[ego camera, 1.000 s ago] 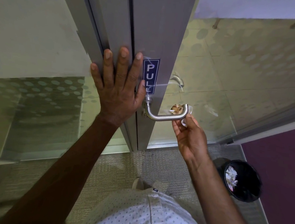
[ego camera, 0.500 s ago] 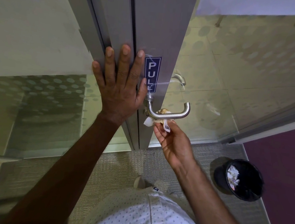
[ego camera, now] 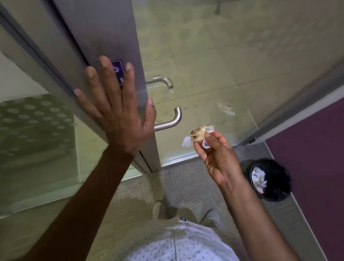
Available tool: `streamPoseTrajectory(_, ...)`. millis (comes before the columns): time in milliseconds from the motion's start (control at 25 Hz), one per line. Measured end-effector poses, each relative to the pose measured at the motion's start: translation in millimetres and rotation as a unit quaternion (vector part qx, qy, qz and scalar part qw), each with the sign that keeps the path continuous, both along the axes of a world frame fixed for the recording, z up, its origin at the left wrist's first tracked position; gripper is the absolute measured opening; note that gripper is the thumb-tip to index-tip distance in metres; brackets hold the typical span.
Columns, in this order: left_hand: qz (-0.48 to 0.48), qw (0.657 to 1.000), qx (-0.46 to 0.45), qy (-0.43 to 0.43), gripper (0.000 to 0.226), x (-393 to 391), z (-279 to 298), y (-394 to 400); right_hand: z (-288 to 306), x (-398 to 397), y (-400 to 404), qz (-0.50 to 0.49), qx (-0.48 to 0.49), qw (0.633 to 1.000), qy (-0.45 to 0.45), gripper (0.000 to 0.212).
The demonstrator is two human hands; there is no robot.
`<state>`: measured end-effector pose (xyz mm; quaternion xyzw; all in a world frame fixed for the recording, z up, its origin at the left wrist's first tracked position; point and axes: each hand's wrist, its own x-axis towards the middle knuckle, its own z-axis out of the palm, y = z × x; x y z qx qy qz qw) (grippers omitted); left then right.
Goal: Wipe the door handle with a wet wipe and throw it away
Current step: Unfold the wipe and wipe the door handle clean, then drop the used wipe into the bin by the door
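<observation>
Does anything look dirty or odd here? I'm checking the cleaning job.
Only the wet wipe pinched in the right hand: it is crumpled and stained brown. The door handle and bin look ordinary.

Left hand (ego camera: pixel 116 113) flat, fingers spread, on the metal door frame (ego camera: pixel 105 30). Right hand (ego camera: pixel 216 155) pinches a crumpled, soiled wet wipe (ego camera: pixel 197 135), clear of the door handle (ego camera: pixel 170 122) to its left. Black bin (ego camera: pixel 281 177) sits lower right of that grip.

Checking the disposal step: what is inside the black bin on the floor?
The black bin holds crumpled white wipes or tissues against its left wall. The rest of its inside is dark, so anything deeper cannot be made out. The used wipe remains pinched in the right hand.
</observation>
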<state>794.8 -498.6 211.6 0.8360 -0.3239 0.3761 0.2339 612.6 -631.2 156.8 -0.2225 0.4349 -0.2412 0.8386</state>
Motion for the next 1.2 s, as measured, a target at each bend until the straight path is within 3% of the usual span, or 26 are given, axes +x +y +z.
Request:
streamPoseTrajectory(80, -0.104, 0.994, 0.016, 0.028, 0.069, -33.0, -11.5, -25.6, -5.0, -26.6, -21.8, -0.017, -0.025, 0.999, 0.013, 0.016)
streamPoseTrajectory(200, -0.264, 0.955, 0.067, 0.112, 0.061, -88.8, -35.8, -72.5, -15.4, -73.4, -58.6, -0.048, -0.046, 0.997, 0.039, 0.018)
streamPoseTrajectory(360, -0.358, 0.900, 0.119, 0.220, 0.054, -154.7, -82.5, -139.6, -42.8, -142.6, -114.9, -0.072, -0.072, 0.987, 0.124, 0.022)
streamPoseTrajectory(520, -0.384, 0.863, 0.203, 0.259, 0.052, -210.5, -126.0, -201.6, -84.7, -205.6, -172.5, -0.072, -0.087, 0.967, 0.230, 0.029)
streamPoseTrajectory(680, -0.381, 0.804, 0.329, 0.316, 0.058, -258.6, -160.1, -265.7, -126.3, -261.5, -227.2, -0.077, -0.105, 0.928, 0.349, 0.031)
streamPoseTrajectory(800, -0.380, 0.777, 0.379, 0.329, 0.062, -285.6, -188.8, -300.9, -158.4, -297.9, -267.4, -0.075, -0.127, 0.886, 0.440, 0.021)
streamPoseTrajectory(960, -0.375, 0.744, 0.432, 0.346, 0.068, -313.9, -220.0, -339.4, -232.8, -347.4, -315.4, -0.038, -0.120, 0.854, 0.504, 0.030)
streamPoseTrajectory(1040, -0.369, 0.735, 0.451, 0.346, 0.062, -323.4, -231.1, -352.5, -269.2, -369.0, -330.9, -0.029, -0.115, 0.839, 0.531, 0.031)
streamPoseTrajectory(1200, -0.373, 0.736, 0.453, 0.339, 0.057, -336.1, -259.4, -366.3, -281.8, -386.6, -348.2, -0.044, -0.086, 0.835, 0.541, 0.032)
